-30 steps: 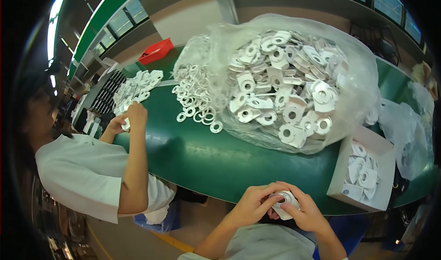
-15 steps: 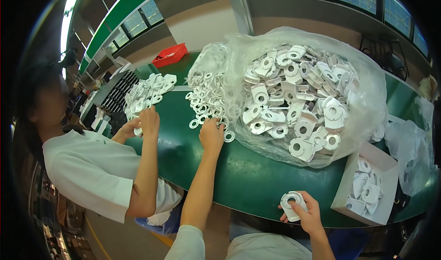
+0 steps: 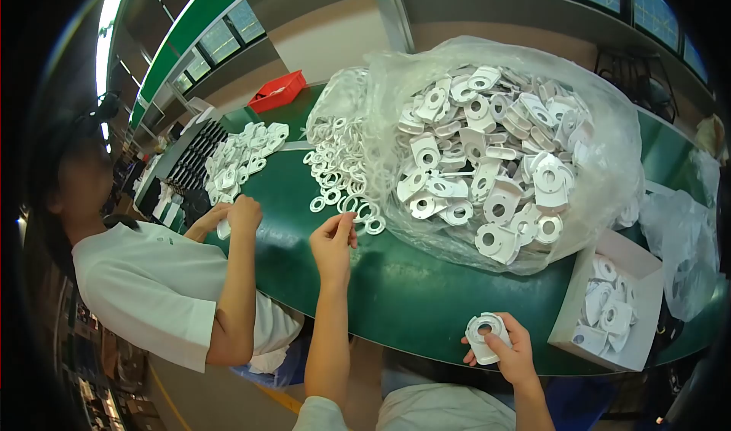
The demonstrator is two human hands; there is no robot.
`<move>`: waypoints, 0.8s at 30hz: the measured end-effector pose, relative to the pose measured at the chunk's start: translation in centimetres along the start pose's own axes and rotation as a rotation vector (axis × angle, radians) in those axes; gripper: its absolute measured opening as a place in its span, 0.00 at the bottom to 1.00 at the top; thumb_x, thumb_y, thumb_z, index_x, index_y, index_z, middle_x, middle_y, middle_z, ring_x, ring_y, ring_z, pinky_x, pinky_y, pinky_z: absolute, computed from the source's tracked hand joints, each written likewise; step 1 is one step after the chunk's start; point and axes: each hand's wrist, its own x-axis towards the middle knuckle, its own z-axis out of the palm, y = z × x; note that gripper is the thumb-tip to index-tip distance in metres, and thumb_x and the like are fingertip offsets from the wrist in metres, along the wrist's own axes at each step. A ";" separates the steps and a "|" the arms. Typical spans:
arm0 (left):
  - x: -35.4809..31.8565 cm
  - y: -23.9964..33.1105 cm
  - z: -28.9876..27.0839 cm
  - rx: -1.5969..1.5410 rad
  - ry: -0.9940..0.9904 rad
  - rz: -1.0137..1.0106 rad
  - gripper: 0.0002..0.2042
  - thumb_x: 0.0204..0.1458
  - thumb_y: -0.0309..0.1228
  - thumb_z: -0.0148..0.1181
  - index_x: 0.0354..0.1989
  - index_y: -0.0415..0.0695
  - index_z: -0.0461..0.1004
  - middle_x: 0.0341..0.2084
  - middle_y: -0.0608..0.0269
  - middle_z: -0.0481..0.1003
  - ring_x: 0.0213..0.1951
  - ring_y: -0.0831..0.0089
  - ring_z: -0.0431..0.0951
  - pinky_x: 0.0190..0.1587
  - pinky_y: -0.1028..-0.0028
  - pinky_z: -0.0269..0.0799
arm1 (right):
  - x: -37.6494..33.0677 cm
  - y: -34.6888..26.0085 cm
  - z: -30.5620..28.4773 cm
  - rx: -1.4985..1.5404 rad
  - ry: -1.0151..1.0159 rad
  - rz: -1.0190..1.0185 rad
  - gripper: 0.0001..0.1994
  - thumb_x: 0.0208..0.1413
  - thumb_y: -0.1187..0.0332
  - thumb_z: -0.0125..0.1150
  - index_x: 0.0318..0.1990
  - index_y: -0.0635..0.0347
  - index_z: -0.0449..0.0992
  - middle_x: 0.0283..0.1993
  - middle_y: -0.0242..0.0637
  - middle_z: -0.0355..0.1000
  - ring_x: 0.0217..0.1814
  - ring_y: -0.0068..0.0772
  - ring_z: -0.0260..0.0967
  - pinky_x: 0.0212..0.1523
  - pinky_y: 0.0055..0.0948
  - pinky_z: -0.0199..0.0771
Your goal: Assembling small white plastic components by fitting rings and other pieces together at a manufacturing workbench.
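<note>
My left hand (image 3: 333, 250) is raised over the green table, thumb and fingers pinched on a thin white ring (image 3: 344, 205) at their tips; the ring partly overlaps the pile behind it. That pile of loose white rings (image 3: 335, 157) spills from a clear bag just beyond the hand. Near the table's front edge, my right hand (image 3: 512, 349) grips a white plastic part with a round hole (image 3: 486, 330), thumb across its lower side. Similar white plastic parts (image 3: 499, 202) fill a large open plastic bag in front of me.
An open cardboard box (image 3: 567, 332) with more white parts stands right of my right hand. At the left, a co-worker (image 3: 152, 279) handles a white part beside another heap (image 3: 240, 157). A red tray (image 3: 278, 90) sits at the back, and crumpled clear plastic (image 3: 674, 241) lies far right.
My left hand has drawn back from the ring pile toward me and slightly left, fingers now pinched. The right hand keeps its hold on the white part. The view has shifted slightly.
</note>
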 end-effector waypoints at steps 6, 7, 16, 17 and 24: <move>-2.6 2.2 0.4 0.014 -0.107 -0.019 0.06 0.51 0.26 0.61 0.29 0.35 0.78 0.18 0.68 0.70 0.18 0.84 0.66 0.18 0.83 0.57 | 0.2 0.3 -0.5 0.019 0.006 -0.009 0.13 0.55 0.78 0.46 0.49 0.68 0.63 0.37 0.58 0.72 0.27 0.45 0.75 0.27 0.35 0.79; -2.6 2.0 -0.1 0.257 -0.054 0.139 0.06 0.50 0.26 0.61 0.30 0.35 0.78 0.22 0.65 0.73 0.22 0.79 0.70 0.23 0.80 0.62 | -0.1 0.3 -0.4 0.023 -0.001 -0.020 0.13 0.55 0.78 0.46 0.49 0.68 0.63 0.37 0.58 0.72 0.27 0.44 0.75 0.27 0.35 0.79; -6.3 -1.9 -3.5 0.775 -0.432 0.342 0.05 0.49 0.23 0.58 0.30 0.33 0.73 0.49 0.46 0.72 0.56 0.50 0.69 0.57 0.65 0.62 | -0.3 0.2 -0.3 0.025 -0.006 -0.033 0.13 0.55 0.78 0.46 0.49 0.68 0.63 0.38 0.57 0.72 0.28 0.44 0.75 0.29 0.36 0.79; -8.0 -1.2 -2.8 0.758 -0.473 0.339 0.04 0.49 0.23 0.58 0.30 0.34 0.73 0.50 0.46 0.72 0.57 0.49 0.68 0.58 0.64 0.62 | -0.2 0.2 -0.3 0.024 0.007 -0.031 0.13 0.55 0.78 0.46 0.49 0.68 0.63 0.38 0.57 0.72 0.28 0.44 0.75 0.29 0.36 0.79; -14.2 0.5 4.6 0.620 -0.574 0.485 0.05 0.44 0.23 0.64 0.30 0.36 0.77 0.42 0.55 0.76 0.46 0.56 0.74 0.49 0.67 0.67 | 0.8 0.0 0.0 0.062 0.051 -0.021 0.14 0.59 0.74 0.46 0.51 0.67 0.61 0.40 0.56 0.72 0.28 0.43 0.75 0.28 0.34 0.79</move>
